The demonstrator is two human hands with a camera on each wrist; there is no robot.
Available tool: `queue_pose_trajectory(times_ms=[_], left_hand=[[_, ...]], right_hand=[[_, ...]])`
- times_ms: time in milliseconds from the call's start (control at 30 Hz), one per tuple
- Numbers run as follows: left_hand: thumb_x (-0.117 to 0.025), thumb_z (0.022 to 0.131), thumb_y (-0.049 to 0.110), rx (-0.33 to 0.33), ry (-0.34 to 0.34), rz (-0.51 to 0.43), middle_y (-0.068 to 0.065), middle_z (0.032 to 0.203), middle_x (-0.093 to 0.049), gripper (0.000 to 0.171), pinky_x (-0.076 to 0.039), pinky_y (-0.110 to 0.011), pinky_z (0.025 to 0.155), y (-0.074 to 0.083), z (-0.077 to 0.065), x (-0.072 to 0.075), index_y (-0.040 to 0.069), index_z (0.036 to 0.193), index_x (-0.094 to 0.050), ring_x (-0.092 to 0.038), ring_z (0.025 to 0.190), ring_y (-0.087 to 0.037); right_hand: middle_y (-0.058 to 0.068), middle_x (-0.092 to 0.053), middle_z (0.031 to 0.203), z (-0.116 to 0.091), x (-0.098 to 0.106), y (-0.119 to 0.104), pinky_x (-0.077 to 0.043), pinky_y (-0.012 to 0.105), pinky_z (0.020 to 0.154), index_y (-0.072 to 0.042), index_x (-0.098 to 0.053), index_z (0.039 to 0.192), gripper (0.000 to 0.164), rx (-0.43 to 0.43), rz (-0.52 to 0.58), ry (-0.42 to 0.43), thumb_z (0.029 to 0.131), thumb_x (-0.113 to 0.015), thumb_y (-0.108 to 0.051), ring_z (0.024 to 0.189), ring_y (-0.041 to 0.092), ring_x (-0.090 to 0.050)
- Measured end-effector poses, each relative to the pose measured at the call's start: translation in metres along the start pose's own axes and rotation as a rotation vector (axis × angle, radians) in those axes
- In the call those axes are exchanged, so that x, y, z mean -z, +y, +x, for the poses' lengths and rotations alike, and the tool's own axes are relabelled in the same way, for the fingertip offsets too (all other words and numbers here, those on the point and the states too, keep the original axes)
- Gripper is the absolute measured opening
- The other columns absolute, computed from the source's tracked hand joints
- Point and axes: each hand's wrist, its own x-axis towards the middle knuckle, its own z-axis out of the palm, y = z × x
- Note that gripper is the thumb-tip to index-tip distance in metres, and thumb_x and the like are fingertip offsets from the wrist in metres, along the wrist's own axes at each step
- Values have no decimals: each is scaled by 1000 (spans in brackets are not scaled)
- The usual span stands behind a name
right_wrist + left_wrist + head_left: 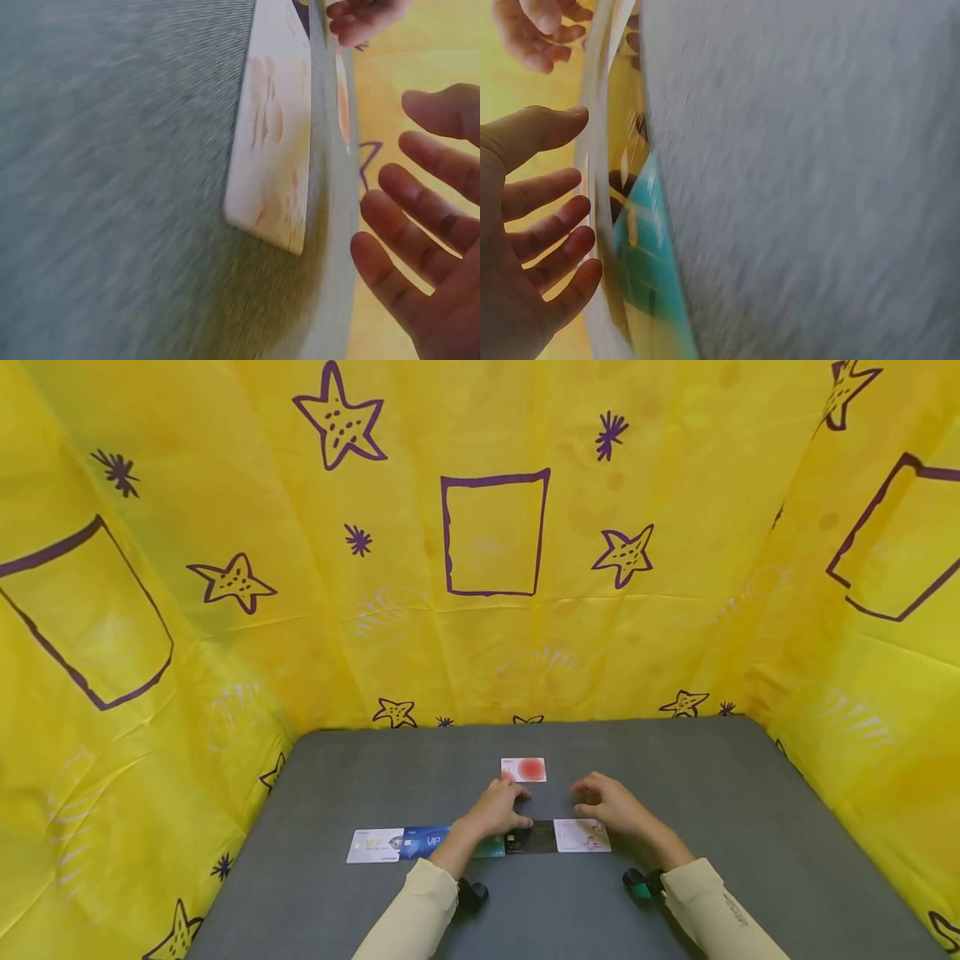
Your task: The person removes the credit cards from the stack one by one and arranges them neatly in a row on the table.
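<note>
Several cards lie side by side in a row on the grey table: a white VIP card (374, 846), a blue VIP card (424, 842), a green card (491, 847) partly hidden by my left wrist, a black VIP card (534, 838) and a pale patterned card (583, 836). Beyond the row lies a white card with red circles (525, 768). My left hand (495, 810) hovers over the row, its fingers near the red-circle card and spread apart in the left wrist view. Above the pale card's far edge, my right hand (611, 803) has loosely bent fingers holding nothing.
The grey table (337, 910) has a yellow cloth (487, 652) with purple stars hanging behind it and at both sides. A dark strap piece (472, 894) sits at the left wrist and a black and green one (640, 885) at the right.
</note>
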Motion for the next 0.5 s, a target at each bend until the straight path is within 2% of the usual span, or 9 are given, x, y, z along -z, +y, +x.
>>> queue_pose_trajectory(times_ms=[167,333,500], left_hand=[[-80,78,27,26,12,-57,-9,114,-61,42,-45,-39,94,-14,5,10,8,113,-68,-50,103,-24],[-80,78,25,35,4,-77,-13,114,-61,42,-43,-41,95,-23,9,18,6,113,-67,-49,103,-25],[-80,78,24,55,13,-83,-13,110,-60,45,-43,-42,94,-31,13,24,3,115,-66,-48,102,-26]], right_hand=[[10,-63,97,17,-5,-3,-50,31,74,1,-67,106,24,30,-19,37,85,-71,-10,84,20,-60],[7,-63,93,29,-11,-6,-49,30,73,0,-69,104,23,37,-30,98,83,-72,-8,81,18,-60],[8,-63,92,40,-15,-9,-50,34,75,1,-69,105,24,32,-30,105,82,-73,-8,82,20,-61]])
